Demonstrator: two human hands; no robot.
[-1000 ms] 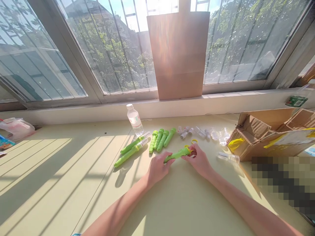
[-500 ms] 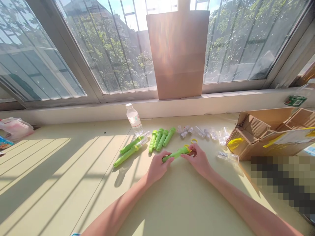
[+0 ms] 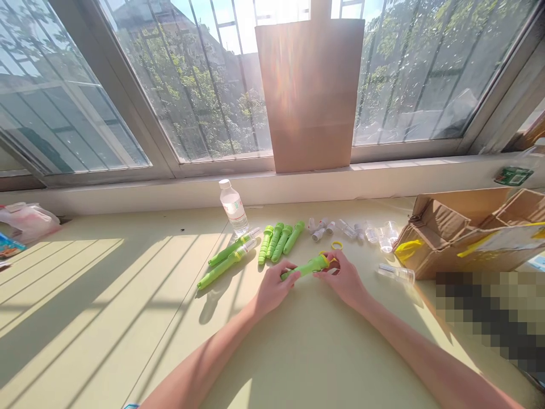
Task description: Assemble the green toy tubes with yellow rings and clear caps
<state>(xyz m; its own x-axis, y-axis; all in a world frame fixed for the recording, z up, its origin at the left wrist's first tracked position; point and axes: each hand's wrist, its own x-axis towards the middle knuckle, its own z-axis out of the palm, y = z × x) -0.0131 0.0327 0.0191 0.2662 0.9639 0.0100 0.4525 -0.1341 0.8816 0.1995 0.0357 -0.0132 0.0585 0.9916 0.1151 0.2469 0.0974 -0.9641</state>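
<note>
A green tube (image 3: pixel 307 268) with a yellow ring at its right end is held between both hands. My left hand (image 3: pixel 276 287) is closed round its left end. The fingers of my right hand (image 3: pixel 343 278) pinch the yellow-ringed end. A loose yellow ring (image 3: pixel 336 245) lies just beyond my right hand. Several green tubes (image 3: pixel 281 243) lie side by side behind my left hand. To the left rest two green tubes with clear tips (image 3: pixel 225 267). Small clear plastic parts (image 3: pixel 349 229) are spread behind my right hand.
A water bottle (image 3: pixel 234 209) stands behind the tubes. At the right is an open cardboard box (image 3: pixel 460 250), with a clear cup (image 3: pixel 395 273) lying beside it. A cardboard sheet (image 3: pixel 310 96) leans on the window. Plastic bags (image 3: pixel 32 218) lie at the far left.
The green tube has turned slightly in my hands, and its ringed end now sits a little nearer my right fingers. The whole view has shifted slightly.
</note>
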